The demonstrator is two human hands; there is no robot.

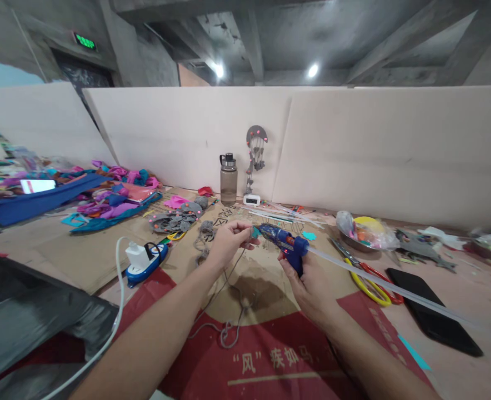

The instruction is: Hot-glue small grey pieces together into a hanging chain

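Observation:
My right hand [306,275] is wrapped round the grip of a blue hot glue gun [289,244], whose nozzle points left. A long clear glue stick [379,278] runs out of its back end. Pinched in my left hand [233,239] is a small teal piece [255,233], right at the nozzle tip; whether they touch I cannot tell. Grey yarn [229,328] trails below the left hand over the printed cardboard sheet [212,366]. Another teal scrap [309,236] lies beyond the glue gun.
Scissors with yellow and red handles [370,283] and a black phone [432,311] lie at right. A blue-white power strip [148,264] with a cable sits at left. A water bottle [228,183] stands at the back, beside a grey hanging ornament [256,147]. Colourful fabric scraps [108,203] fill the far left.

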